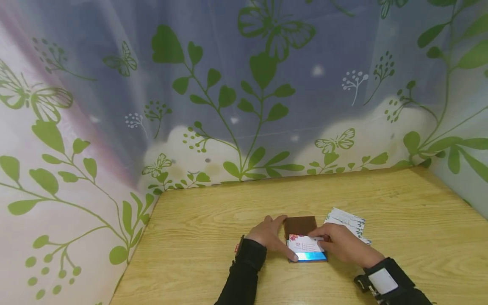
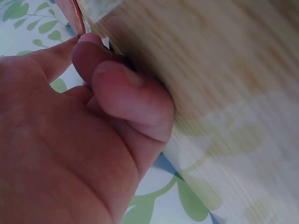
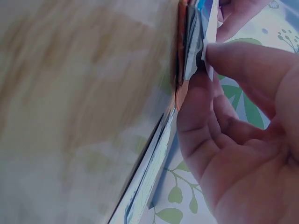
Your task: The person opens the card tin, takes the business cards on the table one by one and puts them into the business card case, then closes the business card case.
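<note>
Wallet (image 1: 300, 224) on table (image 1: 198, 237). Card (image 1: 300, 243) over wallet's near half; strip (image 1: 314, 256) on wallet, just before card. Left hand (image 1: 267, 235) at wallet's left side, thumb at near left corner. Right hand (image 1: 345, 246) at card's right end, card between thumb and fingers. Other cards (image 1: 345, 217) on table, right of wallet, partly behind right hand. Curtain (image 1: 213, 106) behind table and along both sides.

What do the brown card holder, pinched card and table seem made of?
Brown card holder: maybe leather or imitation; matte, even brown. Pinched card: likely stiff paper, smooth-looking; thin, printed, straight-edged. Table: wood or laminate; visible grain, slight reflective sheen.
</note>
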Tool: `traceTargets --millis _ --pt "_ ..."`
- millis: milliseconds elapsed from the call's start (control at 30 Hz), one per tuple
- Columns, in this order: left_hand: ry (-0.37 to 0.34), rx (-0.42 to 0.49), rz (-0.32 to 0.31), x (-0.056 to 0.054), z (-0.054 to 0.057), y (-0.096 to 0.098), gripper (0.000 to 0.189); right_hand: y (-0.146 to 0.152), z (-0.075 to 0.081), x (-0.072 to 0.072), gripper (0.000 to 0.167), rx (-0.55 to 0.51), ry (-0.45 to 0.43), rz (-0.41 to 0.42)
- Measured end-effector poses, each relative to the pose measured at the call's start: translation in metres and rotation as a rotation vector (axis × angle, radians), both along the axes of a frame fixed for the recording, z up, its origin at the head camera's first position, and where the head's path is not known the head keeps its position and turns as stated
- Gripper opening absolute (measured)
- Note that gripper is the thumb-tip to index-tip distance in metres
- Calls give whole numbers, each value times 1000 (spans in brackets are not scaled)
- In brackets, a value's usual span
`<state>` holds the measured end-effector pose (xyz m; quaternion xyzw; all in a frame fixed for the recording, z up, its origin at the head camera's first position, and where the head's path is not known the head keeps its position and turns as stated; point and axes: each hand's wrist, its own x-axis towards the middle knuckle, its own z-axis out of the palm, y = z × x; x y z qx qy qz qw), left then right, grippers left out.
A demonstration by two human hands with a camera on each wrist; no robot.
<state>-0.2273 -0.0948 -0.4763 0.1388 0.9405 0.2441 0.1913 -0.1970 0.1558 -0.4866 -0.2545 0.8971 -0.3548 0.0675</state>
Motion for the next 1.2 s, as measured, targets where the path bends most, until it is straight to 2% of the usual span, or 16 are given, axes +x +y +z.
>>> traceTargets --millis 367,500,733,967,1200 --pt "9 -7 -11 1 0 -1 123 1 0 1 27 -16 17 46" --pt "9 -12 -13 0 0 0 123 1 1 2 27 -19 -12 53" --pt "14 -9 -16 0 -1 -1 123 1 0 1 27 -18 -56 30" --pt "7 0 -12 0 -1 -1 123 2 -1 0 25 -35 -31 46" --pt "6 14 -10 1 0 -1 123 1 -1 -1 23 -10 -26 -6"
